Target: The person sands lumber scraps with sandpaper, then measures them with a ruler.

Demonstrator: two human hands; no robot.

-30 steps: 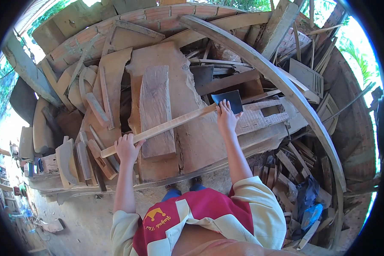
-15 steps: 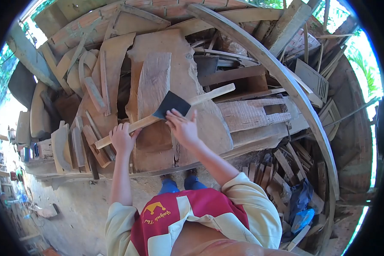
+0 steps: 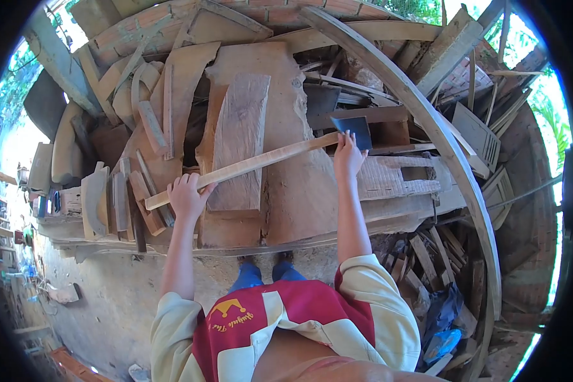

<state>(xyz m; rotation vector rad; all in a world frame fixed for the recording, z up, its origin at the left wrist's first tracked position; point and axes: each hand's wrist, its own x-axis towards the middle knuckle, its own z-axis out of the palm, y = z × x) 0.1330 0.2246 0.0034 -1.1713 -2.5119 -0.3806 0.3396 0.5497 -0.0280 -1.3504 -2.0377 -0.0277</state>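
A long pale wooden strip (image 3: 254, 163) runs slantwise over the boards, its left end nearer me. Close to that left end, my left hand (image 3: 188, 196) is closed around the strip. My right hand (image 3: 349, 156) is at the far right end, with the fingers pressing a dark sheet of sandpaper (image 3: 358, 130) against the wood. The sandpaper covers the strip's tip. Under the strip lies a rough thick plank (image 3: 239, 137) on top of a wide slab (image 3: 293, 210).
Offcuts (image 3: 118, 204) stand along the left of the bench. A long curved timber (image 3: 420, 114) arches across the right side. Scrap wood (image 3: 426, 254) and a blue plastic bag (image 3: 442, 344) lie on the floor at right. A brick wall (image 3: 127, 38) is behind.
My right hand and the sandpaper have slid along the strip, away to the right, from its middle to its far end. My left hand keeps its hold near the left end.
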